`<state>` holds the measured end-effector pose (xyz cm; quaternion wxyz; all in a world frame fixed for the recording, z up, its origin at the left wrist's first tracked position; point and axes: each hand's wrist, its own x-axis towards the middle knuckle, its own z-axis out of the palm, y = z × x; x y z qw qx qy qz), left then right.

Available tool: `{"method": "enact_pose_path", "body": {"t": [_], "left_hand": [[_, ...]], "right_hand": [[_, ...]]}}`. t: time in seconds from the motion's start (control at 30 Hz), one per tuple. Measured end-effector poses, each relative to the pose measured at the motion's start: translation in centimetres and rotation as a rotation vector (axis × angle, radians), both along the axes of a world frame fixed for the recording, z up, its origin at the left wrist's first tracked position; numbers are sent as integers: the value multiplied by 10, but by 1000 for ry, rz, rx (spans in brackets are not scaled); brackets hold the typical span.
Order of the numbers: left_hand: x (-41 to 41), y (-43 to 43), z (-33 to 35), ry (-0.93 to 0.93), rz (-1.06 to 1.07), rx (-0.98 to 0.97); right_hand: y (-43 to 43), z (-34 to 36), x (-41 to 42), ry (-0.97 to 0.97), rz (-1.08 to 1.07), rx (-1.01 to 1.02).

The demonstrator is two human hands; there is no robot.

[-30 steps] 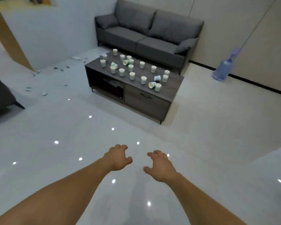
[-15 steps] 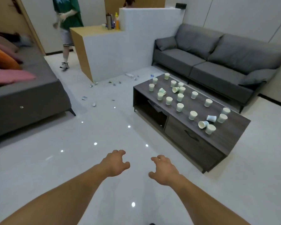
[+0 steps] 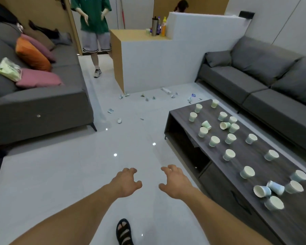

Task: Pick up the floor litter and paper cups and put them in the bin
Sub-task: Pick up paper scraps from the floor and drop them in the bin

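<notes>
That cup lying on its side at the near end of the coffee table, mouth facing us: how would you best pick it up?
Grip the tipped cup around its side wall, near the rim, coming down from above with the right hand. Its open mouth faces the camera and its base points at a second fallen cup, so top and bottom sides look freest.

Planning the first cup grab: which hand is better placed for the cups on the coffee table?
Right, probably. The right hand hangs open on the side nearest the coffee table, whose paper cups all lie to its right. The left hand, also empty, would have to cross the body.
</notes>
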<state>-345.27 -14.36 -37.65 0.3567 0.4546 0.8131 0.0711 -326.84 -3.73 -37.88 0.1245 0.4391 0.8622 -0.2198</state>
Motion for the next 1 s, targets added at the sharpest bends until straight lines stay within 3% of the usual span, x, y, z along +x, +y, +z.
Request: {"method": "enact_pose_path", "body": {"t": [0.33, 0.6, 1.0], "left_hand": [[-141, 174, 17, 9, 35, 28], [-218, 317, -1, -8, 80, 3], [-333, 484, -1, -56, 313, -28]], "right_hand": [[178, 14, -120, -38, -26, -18], [339, -12, -216, -41, 85, -52], [554, -11, -368, -80, 303, -87]]}}
